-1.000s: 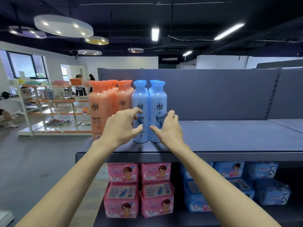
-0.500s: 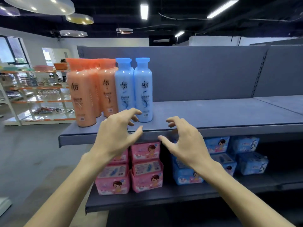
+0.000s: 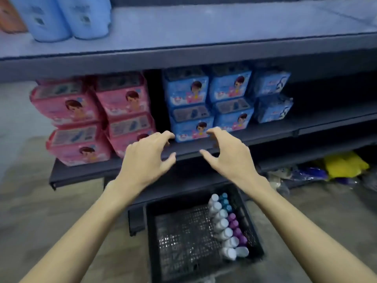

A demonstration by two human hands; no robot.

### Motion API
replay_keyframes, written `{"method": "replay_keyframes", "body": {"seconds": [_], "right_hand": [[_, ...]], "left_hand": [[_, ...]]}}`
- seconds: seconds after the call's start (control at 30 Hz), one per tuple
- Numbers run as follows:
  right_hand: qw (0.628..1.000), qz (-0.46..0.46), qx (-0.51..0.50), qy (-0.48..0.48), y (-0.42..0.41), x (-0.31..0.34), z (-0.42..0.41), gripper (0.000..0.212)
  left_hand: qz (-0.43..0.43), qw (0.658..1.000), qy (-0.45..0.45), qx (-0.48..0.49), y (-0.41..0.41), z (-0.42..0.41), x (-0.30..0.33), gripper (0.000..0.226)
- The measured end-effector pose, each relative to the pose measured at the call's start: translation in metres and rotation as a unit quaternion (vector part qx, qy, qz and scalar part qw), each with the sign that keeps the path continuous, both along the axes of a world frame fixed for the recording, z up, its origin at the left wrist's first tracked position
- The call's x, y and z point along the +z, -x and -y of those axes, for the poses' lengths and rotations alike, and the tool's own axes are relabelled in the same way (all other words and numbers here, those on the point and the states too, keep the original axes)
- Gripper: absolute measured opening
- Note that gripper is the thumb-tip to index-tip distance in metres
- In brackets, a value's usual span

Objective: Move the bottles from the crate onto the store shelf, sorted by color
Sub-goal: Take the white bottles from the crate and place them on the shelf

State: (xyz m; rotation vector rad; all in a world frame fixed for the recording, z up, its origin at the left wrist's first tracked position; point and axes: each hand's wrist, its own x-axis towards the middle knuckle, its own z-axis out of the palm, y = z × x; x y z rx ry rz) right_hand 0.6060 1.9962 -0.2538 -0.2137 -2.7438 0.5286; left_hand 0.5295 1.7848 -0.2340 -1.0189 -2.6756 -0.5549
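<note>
The left hand (image 3: 145, 158) holds nothing; its fingers are spread and a little bent, so the grip is wide. The right hand (image 3: 228, 155) holds nothing too; its fingers are also spread and a little bent, and its grip is wide. The 2 hands are side by side with a gap between them; they hang in the air in front of the middle shelf (image 3: 265, 133), above the crate.

The black crate (image 3: 183, 237) sits on the floor, low down between the 2 arms; it has a mesh bottom, and most of that bottom is bare. Bottles stand along its right side in 2 rows; the white bottles (image 3: 221, 223) make the longer row; next to them are teal bottles (image 3: 224, 201) at the far end and purple bottles (image 3: 235, 227) nearer; the picture is too blurry to count them.

On the top shelf (image 3: 204, 31), at the left, stand 2 blue bottles (image 3: 67, 17) touching each other; just left of them is an orange bottle (image 3: 10, 17), cut off by the edge.

The middle shelf holds soft packs in stacks; pink packs (image 3: 91, 117) are on the left and blue packs (image 3: 220, 99) are on the right. Under it, at the right, lie a yellow bag (image 3: 344, 164) and other wrapped things I cannot tell.
</note>
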Motion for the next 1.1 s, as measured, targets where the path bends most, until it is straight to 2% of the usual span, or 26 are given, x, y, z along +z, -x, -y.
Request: {"method": "replay_keyframes", "body": {"seconds": [0.2,0.3,0.4,0.57,0.73,0.87,1.0,1.1], "right_hand": [[0.975,0.205,-0.071,0.038,-0.043,-0.120,-0.046,0.049],[0.960,0.263,-0.084,0.050,-0.059,-0.167,-0.061,0.045],[0.947,0.301,-0.090,0.060,-0.068,-0.214,-0.072,0.044],[0.930,0.338,-0.098,0.101,-0.072,-0.299,-0.087,0.047],[0.931,0.340,-0.091,0.100,-0.062,-0.387,-0.097,0.054],[0.925,0.345,-0.093,0.127,-0.045,-0.443,-0.100,0.052],[0.929,0.340,-0.090,0.113,-0.032,-0.484,-0.095,0.049],[0.935,0.327,-0.106,0.092,-0.028,-0.502,-0.093,0.051]], "left_hand": [[0.173,0.978,0.114,-0.023,-0.040,-0.029,-0.129,0.045],[0.241,0.960,0.136,-0.042,-0.055,-0.040,-0.178,0.046],[0.269,0.951,0.148,-0.044,-0.063,-0.051,-0.223,0.047],[0.315,0.932,0.171,-0.053,-0.061,-0.084,-0.306,0.052],[0.350,0.919,0.166,-0.072,-0.043,-0.119,-0.399,0.057],[0.397,0.895,0.189,-0.081,-0.025,-0.146,-0.460,0.066],[0.401,0.897,0.165,-0.090,-0.013,-0.169,-0.496,0.073],[0.375,0.897,0.205,-0.110,-0.008,-0.184,-0.504,0.073]]}}
